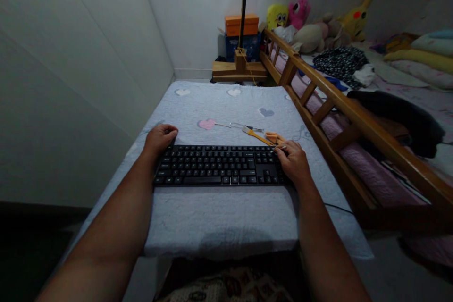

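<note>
A black full-size keyboard (212, 166) lies flat on the pale quilted cloth (219, 222). At its far left corner rests my left hand (160, 139), fingers curled closed; whether anything is in them is hidden. Over the number-key end, my right hand (294, 159) pinches a thin white cotton swab (273, 151), its tip close to the upper right keys. Just beyond that hand are a folded orange cloth (272, 136) and a flat brush with a yellow-orange handle (260, 137). Farther left lie a thin wire tool (240, 125) and a slim white stick (222, 125).
A wooden bed rail (325, 99) runs along the right side, with bedding and plush toys (311, 37) behind it. A plain wall (88, 80) borders the left. Beyond the table stand a wooden stand base (239, 71) and an orange box (241, 25). A cable (338, 207) trails right.
</note>
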Available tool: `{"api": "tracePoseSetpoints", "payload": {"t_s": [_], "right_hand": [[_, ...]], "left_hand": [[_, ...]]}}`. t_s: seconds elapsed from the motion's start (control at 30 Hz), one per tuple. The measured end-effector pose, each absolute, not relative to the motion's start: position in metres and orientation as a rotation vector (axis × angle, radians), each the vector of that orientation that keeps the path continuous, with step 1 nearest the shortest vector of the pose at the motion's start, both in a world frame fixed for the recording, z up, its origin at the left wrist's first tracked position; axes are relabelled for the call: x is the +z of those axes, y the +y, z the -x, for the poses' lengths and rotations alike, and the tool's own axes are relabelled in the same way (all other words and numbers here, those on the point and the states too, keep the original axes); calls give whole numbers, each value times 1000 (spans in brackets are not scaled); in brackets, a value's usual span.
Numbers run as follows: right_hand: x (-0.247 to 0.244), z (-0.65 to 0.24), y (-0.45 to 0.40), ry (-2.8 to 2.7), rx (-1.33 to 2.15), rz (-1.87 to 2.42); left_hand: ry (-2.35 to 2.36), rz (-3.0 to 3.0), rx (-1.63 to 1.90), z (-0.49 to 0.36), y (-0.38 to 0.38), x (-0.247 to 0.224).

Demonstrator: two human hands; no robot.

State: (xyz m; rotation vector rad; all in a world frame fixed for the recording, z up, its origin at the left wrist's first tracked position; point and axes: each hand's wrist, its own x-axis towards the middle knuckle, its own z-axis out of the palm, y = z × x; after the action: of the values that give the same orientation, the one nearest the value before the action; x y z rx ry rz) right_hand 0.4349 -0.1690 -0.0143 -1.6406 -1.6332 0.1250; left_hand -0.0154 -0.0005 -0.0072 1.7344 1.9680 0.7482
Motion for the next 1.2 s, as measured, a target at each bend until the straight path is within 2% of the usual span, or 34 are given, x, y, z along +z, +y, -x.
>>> {"api": "tracePoseSetpoints", "payload": {"t_s": [1.2], "right_hand": [[-12, -437, -171, -1650, 116, 1661]], "left_hand": [[1962, -1746, 756, 18, 1, -9]]}}
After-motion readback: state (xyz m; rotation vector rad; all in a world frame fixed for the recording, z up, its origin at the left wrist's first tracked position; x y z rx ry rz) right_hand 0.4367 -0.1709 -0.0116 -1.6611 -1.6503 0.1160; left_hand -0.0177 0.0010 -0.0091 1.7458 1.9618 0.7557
